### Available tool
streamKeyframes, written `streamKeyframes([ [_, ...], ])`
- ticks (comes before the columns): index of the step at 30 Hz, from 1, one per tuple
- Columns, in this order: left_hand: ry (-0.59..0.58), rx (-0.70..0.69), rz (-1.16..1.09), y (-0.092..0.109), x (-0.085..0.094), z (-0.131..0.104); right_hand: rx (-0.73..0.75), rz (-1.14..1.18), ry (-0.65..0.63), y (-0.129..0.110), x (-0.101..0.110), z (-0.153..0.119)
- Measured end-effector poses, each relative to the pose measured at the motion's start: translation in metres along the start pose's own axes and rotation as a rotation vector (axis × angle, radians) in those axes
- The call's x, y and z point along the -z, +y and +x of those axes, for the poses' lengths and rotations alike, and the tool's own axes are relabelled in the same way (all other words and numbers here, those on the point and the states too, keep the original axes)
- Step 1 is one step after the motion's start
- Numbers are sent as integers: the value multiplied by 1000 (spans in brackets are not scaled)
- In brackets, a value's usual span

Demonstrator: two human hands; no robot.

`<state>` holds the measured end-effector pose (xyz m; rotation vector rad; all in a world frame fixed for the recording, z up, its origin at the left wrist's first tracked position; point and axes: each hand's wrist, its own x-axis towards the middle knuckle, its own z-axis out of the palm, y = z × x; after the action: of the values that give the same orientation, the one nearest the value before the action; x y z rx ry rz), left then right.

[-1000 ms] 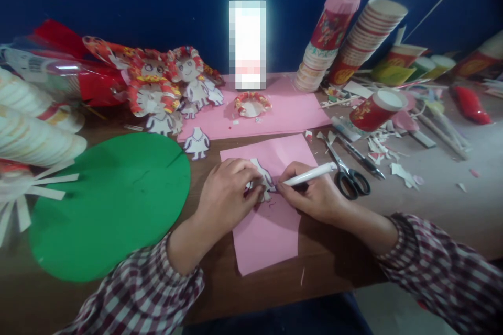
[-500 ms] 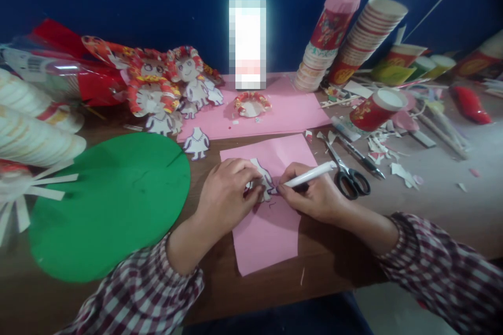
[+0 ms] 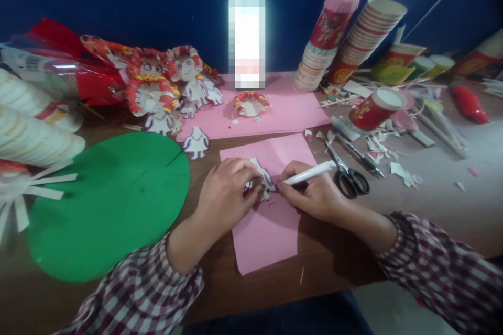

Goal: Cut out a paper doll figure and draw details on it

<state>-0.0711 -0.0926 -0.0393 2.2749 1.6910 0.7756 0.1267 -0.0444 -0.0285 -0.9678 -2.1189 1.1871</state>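
A white paper doll-body cutout (image 3: 264, 171) with dark outlines lies over a pink sheet of paper (image 3: 271, 241). My left hand (image 3: 231, 188) has its fingers closed on the cutout's left side, covering part of it. Between the fingers of my right hand (image 3: 308, 191) is a white marker (image 3: 310, 172), its tip at the cutout's right edge. A few short dark marks show on the pink paper just below. Another outlined doll-body cutout (image 3: 196, 142) lies farther back on the left.
To the left lies a green oval sheet (image 3: 113, 204). Scissors (image 3: 346, 170) and a black pen (image 3: 361, 156) are right of my right hand, near paper scraps and a red paper cup (image 3: 371, 110). Paper dolls (image 3: 157, 99) and stacked cups (image 3: 367, 36) stand at the back.
Almost nothing differs. The marker's tip has shifted very slightly along the cutout's right edge, while my left hand stays in place.
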Motion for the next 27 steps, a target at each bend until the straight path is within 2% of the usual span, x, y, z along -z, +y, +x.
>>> streamKeyframes([
  [27, -11, 4, 10, -1, 0, 0, -17, 6, -24, 5, -1, -1],
])
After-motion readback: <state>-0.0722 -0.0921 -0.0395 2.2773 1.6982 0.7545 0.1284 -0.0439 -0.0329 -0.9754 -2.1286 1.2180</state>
